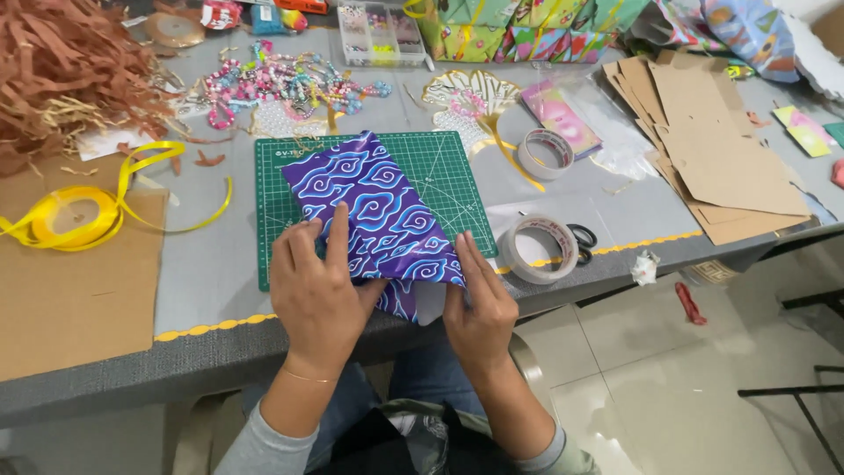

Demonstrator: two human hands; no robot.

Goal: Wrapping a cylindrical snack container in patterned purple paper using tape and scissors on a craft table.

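We see a purple cloud-patterned wrapped parcel [374, 211] lying on the green cutting mat [440, 167] at the tabletop's [202, 264] near edge. Our left hand [316, 295] lies flat on it with fingers spread, pinning the wrap; our right hand [479, 308] pinches its near corner fold. Tape rolls [538, 249] sit at three o'clock. We judge the overhanging fold could spring open, since no tape is visible on it.

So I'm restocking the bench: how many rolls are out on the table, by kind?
Clear tape rolls: 2, one beside the right hand, one further back.
Yellow ribbon rolls: 1, left of the green cutting mat.
Total: 3 rolls.
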